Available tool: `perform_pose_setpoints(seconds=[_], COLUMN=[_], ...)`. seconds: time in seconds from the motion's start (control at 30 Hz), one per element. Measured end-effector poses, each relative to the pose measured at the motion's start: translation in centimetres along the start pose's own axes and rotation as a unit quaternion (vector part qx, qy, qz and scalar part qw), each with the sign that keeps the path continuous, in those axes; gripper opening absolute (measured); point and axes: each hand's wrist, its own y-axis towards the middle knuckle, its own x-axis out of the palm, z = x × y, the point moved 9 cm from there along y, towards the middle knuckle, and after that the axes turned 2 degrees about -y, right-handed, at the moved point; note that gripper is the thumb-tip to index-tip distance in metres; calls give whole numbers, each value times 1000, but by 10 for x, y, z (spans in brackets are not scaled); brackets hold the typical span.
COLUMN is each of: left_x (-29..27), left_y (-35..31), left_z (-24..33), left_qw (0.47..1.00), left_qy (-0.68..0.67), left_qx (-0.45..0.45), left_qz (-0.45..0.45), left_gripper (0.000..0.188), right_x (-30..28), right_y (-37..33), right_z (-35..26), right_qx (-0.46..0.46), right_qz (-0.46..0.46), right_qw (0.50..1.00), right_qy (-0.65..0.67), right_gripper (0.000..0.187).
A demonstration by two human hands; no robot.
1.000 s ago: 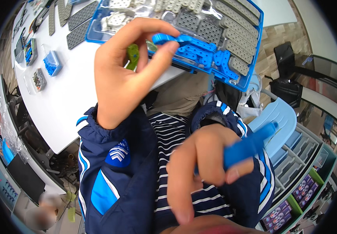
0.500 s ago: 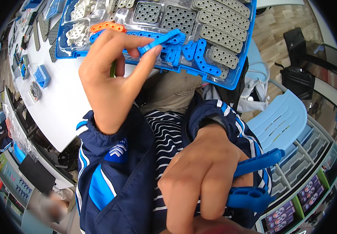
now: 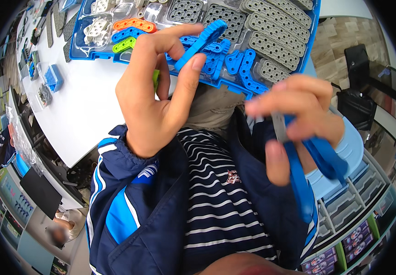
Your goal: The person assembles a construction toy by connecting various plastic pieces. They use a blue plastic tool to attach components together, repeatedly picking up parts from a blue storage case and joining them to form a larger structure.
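Note:
My left hand pinches a blue toothed plastic gear, seen nearly edge-on, between thumb and forefinger above the parts box. A bit of green shows behind its curled fingers; whether the hand holds it, I cannot tell. On the right, my right hand, smeared by motion, grips a plier-like tool with two blue handles and a grey tip. The handles hang down below the fingers. Tool and gear are apart. Under the gear, the blue-rimmed box holds blue connecting pieces and long grey beams.
Orange and lime-green pieces lie in the box's left part. A white table bears a small container of blue parts. To the right are a light-blue chair and a black bag. A person is at lower left.
My right hand has risen from low near my body to beside the box, bringing the blue-handled tool. My left hand has shifted right, and the gear is tilted more upright.

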Motion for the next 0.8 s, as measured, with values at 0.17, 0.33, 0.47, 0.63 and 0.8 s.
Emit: perform_pose_setpoints(seconds=[0.17,0.33,0.47,0.63,0.8], left_x=[-5,-24,-47,-48,-47], left_y=[2,2,-2,-17,-21], left_z=[-6,-11,-17,-19,-21], left_qw=[997,997,996,999,998], left_qy=[76,74,51,-33,44], left_qx=[-6,-17,-26,-7,39], left_qz=[-14,25,64,6,-38], left_gripper=[18,18,20,23,24], right_x=[26,38,46,54,53], right_y=[6,13,17,21,23], right_z=[17,27,26,27,22], right_qx=[20,38,38,46,68], right_qz=[18,-11,-41,-67,-83], right_qw=[978,964,961,957,958], right_qy=[-208,-261,-271,-278,-267], right_gripper=[28,30,30,28,23])
